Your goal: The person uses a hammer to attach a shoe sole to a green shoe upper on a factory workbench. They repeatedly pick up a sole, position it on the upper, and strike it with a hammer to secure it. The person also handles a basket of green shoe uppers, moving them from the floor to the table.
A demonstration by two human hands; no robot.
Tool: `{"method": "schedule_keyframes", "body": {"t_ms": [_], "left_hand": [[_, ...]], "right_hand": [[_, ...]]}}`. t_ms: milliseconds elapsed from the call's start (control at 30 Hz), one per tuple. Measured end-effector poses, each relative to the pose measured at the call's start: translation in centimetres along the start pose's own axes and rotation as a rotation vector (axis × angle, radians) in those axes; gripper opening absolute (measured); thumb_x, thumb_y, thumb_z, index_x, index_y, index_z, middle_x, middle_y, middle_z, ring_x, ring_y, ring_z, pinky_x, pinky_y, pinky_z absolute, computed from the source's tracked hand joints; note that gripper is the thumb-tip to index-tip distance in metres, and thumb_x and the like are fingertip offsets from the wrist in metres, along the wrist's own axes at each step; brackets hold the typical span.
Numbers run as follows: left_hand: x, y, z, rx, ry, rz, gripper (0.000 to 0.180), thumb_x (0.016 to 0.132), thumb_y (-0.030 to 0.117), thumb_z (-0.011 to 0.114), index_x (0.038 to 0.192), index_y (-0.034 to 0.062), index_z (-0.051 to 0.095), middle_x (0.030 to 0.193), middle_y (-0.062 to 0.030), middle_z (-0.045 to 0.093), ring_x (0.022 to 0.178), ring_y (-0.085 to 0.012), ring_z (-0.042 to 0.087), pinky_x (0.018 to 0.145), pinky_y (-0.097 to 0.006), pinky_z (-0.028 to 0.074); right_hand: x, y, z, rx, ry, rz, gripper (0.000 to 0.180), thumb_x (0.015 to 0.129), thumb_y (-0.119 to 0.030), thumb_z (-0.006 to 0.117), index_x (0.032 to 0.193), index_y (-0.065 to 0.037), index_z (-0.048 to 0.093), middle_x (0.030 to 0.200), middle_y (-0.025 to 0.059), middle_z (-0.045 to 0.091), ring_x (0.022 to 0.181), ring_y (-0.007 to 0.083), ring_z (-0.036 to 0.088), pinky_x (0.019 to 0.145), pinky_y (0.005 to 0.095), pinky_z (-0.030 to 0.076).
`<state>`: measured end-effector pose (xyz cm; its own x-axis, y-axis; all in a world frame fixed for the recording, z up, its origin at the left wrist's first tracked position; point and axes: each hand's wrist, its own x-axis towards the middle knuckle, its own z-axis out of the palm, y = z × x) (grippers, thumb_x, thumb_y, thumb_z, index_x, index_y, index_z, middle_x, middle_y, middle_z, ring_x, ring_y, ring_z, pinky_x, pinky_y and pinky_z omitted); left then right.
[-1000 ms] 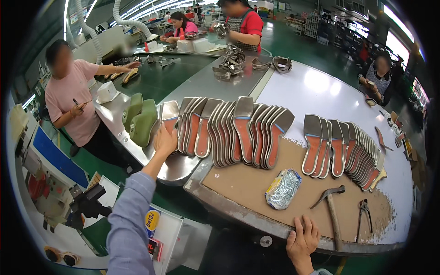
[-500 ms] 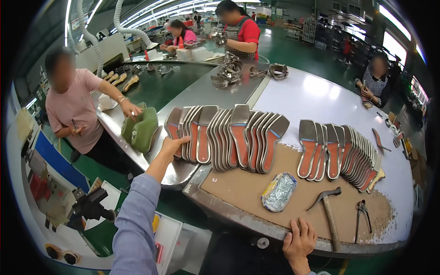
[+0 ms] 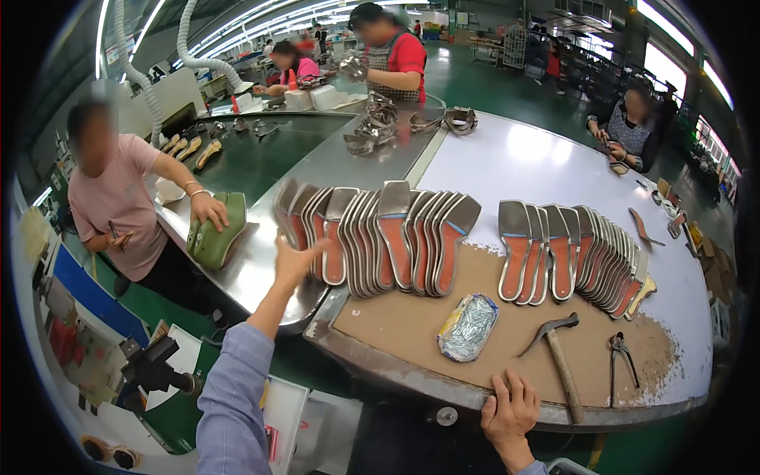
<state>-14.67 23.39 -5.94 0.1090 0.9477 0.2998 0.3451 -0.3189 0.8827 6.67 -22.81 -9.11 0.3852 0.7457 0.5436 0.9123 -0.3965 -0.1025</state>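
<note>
A long row of shoe insoles (image 3: 392, 245), dark at the broad end and reddish-brown below with pale metallic rims, leans across the table's left half. At the row's left end my left hand (image 3: 294, 261) is open, thumb and fingers apart around the lower part of the leftmost insoles. The outermost insole (image 3: 286, 207) is blurred and leans left, its lower part behind my fingers; whether I touch it I cannot tell. My right hand (image 3: 511, 412) lies open with fingers stretched on the table's front edge, holding nothing.
A second insole row (image 3: 566, 249) stands to the right. On the brown board (image 3: 388, 324) lie a plastic pack of nails (image 3: 469, 328), a hammer (image 3: 564, 368) and pincers (image 3: 622, 364). At left a co-worker's hand touches green shoe lasts (image 3: 222, 231). Metal pieces (image 3: 372, 127) are piled behind.
The thumb and fingers of my left hand have spread apart, and the leftmost insole has tipped left. My right hand stays on the edge. The co-worker's green lasts have turned.
</note>
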Motion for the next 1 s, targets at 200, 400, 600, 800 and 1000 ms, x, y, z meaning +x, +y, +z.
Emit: {"method": "schedule_keyframes", "body": {"t_ms": [200, 400, 600, 800, 1000], "left_hand": [[0.9, -2.9, -0.5, -0.335, -0.084, -0.222, 0.103, 0.071, 0.017, 0.087, 0.153, 0.0015, 0.026, 0.142, -0.0257, 0.05, 0.129, -0.037, 0.052, 0.109, -0.04, 0.042], [2.1, -2.0, -4.6, 0.64, 0.274, 0.287, 0.078, 0.089, 0.007, 0.068, 0.154, 0.0003, 0.027, 0.146, -0.0208, 0.05, 0.133, -0.0315, 0.051, 0.11, -0.038, 0.04], [-1.2, 9.8, 3.8, -0.341, 0.199, 0.329, 0.074, 0.091, 0.005, 0.066, 0.155, 0.0004, 0.028, 0.14, -0.018, 0.053, 0.122, -0.0282, 0.055, 0.108, -0.036, 0.041], [-2.5, 5.8, 12.5, -0.391, -0.399, -0.318, 0.045, 0.081, 0.028, 0.079, 0.114, 0.0011, 0.066, 0.088, -0.0028, 0.063, 0.082, -0.0175, 0.06, 0.073, -0.035, 0.047], [4.6, -0.1, 13.7, 0.759, -0.243, 0.521, 0.07, 0.099, 0.047, 0.054, 0.143, -0.0066, 0.045, 0.146, -0.0335, 0.045, 0.138, -0.0443, 0.043, 0.111, -0.048, 0.038]], "right_hand": [[0.1, -0.2, -0.2, 0.021, 0.025, 0.0, 0.036, 0.083, -0.029, 0.059, 0.113, -0.013, 0.072, 0.123, 0.0129, 0.064, 0.108, 0.0333, 0.06, 0.091, 0.0466, 0.047], [0.4, -0.1, -0.1, 0.006, 0.032, -0.013, 0.036, 0.082, -0.03, 0.06, 0.112, -0.014, 0.072, 0.121, 0.0114, 0.065, 0.108, 0.0315, 0.061, 0.089, 0.0453, 0.047], [0.2, -0.3, 0.0, -0.011, 0.044, 0.01, 0.034, 0.081, -0.028, 0.062, 0.111, -0.015, 0.072, 0.122, 0.0099, 0.065, 0.107, 0.0313, 0.061, 0.089, 0.0446, 0.048], [-0.5, 0.9, 0.0, -0.033, 0.091, 0.043, 0.036, 0.079, -0.028, 0.066, 0.114, -0.016, 0.071, 0.122, 0.0068, 0.065, 0.109, 0.0259, 0.062, 0.092, 0.041, 0.049], [-1.0, 0.2, 2.3, 0.188, 0.152, 0.035, 0.036, 0.08, -0.031, 0.068, 0.109, -0.008, 0.066, 0.119, 0.0135, 0.061, 0.114, 0.03, 0.057, 0.093, 0.0422, 0.047]]}}
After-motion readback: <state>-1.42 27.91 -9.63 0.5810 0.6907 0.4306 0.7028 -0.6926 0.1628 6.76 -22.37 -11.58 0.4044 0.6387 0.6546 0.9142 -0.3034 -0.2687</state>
